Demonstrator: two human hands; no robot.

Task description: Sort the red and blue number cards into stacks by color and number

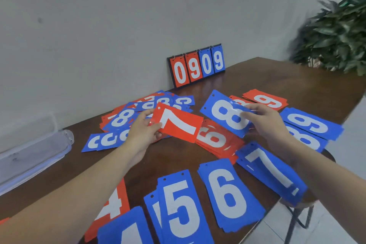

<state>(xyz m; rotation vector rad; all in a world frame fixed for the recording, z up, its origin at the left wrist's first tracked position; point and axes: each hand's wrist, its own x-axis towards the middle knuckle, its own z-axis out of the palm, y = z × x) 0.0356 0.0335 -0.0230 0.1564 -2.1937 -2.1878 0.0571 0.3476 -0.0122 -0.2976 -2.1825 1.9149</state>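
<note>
left grip (143, 128) — pinches red 7 card (178, 123) | right grip (263, 117) — pinches blue 8 card (225, 114)

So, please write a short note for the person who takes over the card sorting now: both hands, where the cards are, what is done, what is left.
Left hand pinches a red 7 card above the table.
Right hand holds a blue 8 card.
Done: stacks of blue 5, blue 6, blue 7, blue 9, red 9, red 6 near the front and right.
Left: the mixed pile at the back left, plus both held cards.
</note>
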